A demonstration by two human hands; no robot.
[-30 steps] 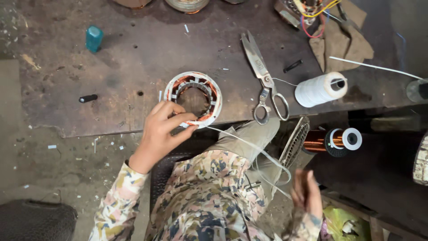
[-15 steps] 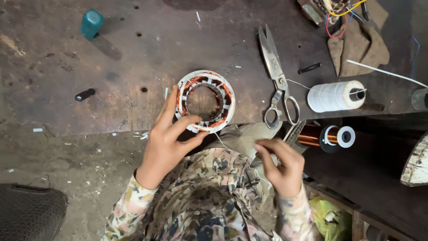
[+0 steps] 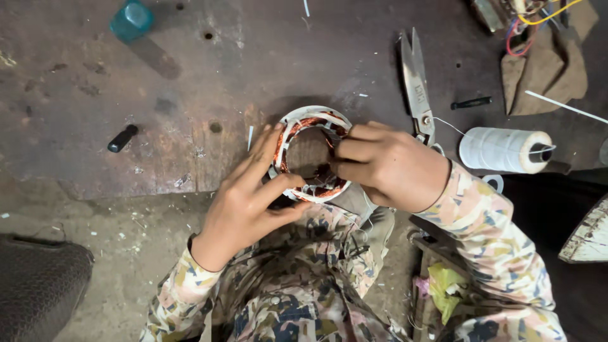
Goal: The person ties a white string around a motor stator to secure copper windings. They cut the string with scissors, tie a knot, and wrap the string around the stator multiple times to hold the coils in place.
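Nearest, at the bench's (image 3: 95, 114) near edge, both hands close on a round stator (image 3: 311, 154) wound with copper coils and white insulating strips. The left hand (image 3: 250, 202) wraps its near-left rim, fingers spread up its outer side and thumb pressed against the near rim. The right hand (image 3: 386, 166) comes in from the right, its curled fingertips pinching at the inner right rim (what they pinch is too small to tell). The stator rests at the near edge, about midway along it.

Just beyond the right hand a pair of scissors (image 3: 415, 82) lies with blades pointing toward the far edge. A spool of white thread (image 3: 503, 151) lies on its side near the right hand's wrist. Left of the stator sits a small black cylinder (image 3: 122, 138). Toward the far left corner stands a teal cap (image 3: 131, 19); at the far right corner, a brown cloth (image 3: 548, 66) under coloured wires (image 3: 529, 25).
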